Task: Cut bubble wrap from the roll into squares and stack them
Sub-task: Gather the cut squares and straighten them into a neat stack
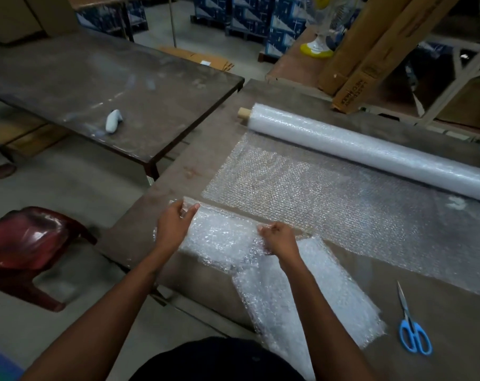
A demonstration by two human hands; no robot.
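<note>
A long bubble wrap roll lies across the far side of the brown table, with a sheet unrolled toward me. A cut piece of bubble wrap lies at the table's near left. My left hand pinches its far left corner. My right hand grips its far right edge. Under it, another bubble wrap piece hangs over the near edge. Blue-handled scissors lie closed on the table to my right.
A second dark table stands to the left with a small white object on it. A red plastic stool sits on the floor at left. Cardboard boxes lean behind the roll; stacked blue cartons fill the background.
</note>
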